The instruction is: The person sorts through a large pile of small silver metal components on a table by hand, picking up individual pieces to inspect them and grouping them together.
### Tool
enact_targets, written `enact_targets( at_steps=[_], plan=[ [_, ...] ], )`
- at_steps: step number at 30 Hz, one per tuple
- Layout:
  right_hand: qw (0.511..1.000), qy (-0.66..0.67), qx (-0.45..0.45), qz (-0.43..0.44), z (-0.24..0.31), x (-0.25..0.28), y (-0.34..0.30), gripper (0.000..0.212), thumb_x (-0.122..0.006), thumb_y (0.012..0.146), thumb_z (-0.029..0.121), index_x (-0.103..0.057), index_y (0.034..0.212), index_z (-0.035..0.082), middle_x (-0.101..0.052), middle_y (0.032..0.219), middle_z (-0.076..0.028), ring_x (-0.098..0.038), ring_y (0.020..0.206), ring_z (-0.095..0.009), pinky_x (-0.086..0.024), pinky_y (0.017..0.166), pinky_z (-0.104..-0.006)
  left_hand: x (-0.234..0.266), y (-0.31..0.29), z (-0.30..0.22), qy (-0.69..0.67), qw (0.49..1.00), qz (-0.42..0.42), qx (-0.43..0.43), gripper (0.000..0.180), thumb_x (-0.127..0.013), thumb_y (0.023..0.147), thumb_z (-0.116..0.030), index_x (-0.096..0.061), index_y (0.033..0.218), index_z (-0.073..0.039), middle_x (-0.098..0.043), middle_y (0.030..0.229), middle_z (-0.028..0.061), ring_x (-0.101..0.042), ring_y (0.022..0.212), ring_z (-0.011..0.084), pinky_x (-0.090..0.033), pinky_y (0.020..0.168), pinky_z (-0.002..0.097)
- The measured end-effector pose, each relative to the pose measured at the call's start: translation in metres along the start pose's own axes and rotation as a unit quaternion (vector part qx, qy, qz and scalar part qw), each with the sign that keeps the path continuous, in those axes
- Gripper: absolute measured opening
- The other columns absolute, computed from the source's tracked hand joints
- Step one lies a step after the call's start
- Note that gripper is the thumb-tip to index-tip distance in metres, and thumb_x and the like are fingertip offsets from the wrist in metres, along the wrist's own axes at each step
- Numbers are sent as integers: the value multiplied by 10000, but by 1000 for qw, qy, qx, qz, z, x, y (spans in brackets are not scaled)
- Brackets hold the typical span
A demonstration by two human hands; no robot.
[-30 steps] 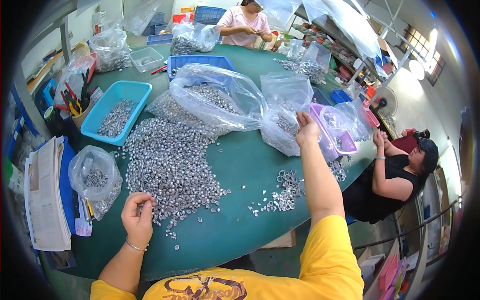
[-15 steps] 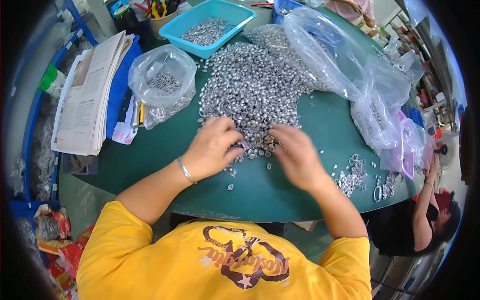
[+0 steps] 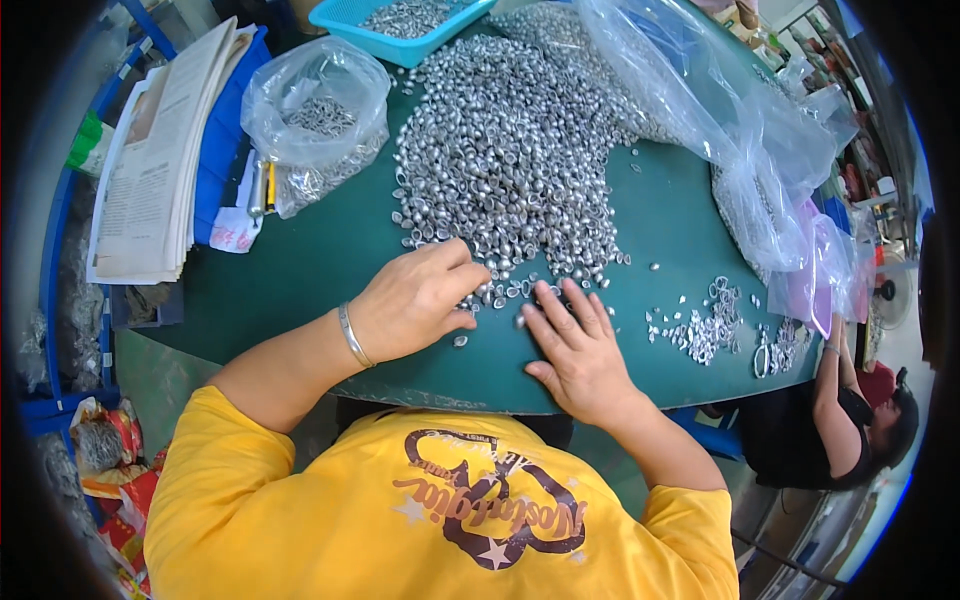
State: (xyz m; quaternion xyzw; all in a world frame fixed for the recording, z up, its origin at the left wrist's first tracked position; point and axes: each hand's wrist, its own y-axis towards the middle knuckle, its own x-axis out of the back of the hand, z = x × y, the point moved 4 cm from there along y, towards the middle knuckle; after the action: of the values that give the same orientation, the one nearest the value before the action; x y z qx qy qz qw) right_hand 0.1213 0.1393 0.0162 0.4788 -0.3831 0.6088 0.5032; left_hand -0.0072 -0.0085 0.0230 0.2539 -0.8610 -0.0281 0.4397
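Observation:
A large heap of small silver-grey metal pieces (image 3: 500, 150), oval and hollow like little cups, spreads over the green table. My left hand (image 3: 415, 300), a silver bangle on its wrist, rests at the heap's near left edge. Its fingers bend over the pieces, thumb apart from the index finger; the other fingertips are hidden. To the right, my right hand (image 3: 580, 350) lies palm down with fingers spread, its fingertips at the loose pieces along the heap's near edge. A few pieces lie between the hands, and a single one (image 3: 460, 341) sits beside my left thumb.
Left of the heap are an open clear bag (image 3: 318, 95) of metal parts and papers (image 3: 160, 160) on a blue holder. A turquoise basket (image 3: 400, 45) stands behind. At right are large plastic bags (image 3: 750, 200), scattered metal links (image 3: 708, 325) and another person (image 3: 835, 420).
The view has shifted, so the table sits higher. My right hand has drawn back toward me and flattened out, and the heap's near edge is more spread. My left hand stays by the heap.

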Motion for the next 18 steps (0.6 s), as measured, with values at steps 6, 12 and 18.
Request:
enact_targets(
  at_steps=[6,12,18],
  plan=[
    [983,119,30,-135,-3,8,3,350,-636,743,118,-559,1079,58,-495,1201,-143,-486,1085,-305,-345,937,-447,-8,0,1,-50,998,-29,-28,149,-669,658,2,-560,757,-19,-539,776,90,-567,709,256,-471,608,313],
    [967,130,-7,-219,-14,10,13,166,-649,687,3,-608,840,54,-548,772,-56,-505,707,-235,-369,627,-322,-2,1,5,-81,996,-48,8,94,-644,695,7,-590,770,-12,-568,786,95,-576,713,254,-475,624,303],
    [976,87,-40,-195,-3,2,35,113,-649,699,63,-619,808,58,-535,775,-43,-486,730,-240,-374,643,-332,-7,2,0,-79,995,-52,-25,88,-640,705,2,-607,786,-5,-606,806,105,-595,740,253,-486,651,298]
  ],
)
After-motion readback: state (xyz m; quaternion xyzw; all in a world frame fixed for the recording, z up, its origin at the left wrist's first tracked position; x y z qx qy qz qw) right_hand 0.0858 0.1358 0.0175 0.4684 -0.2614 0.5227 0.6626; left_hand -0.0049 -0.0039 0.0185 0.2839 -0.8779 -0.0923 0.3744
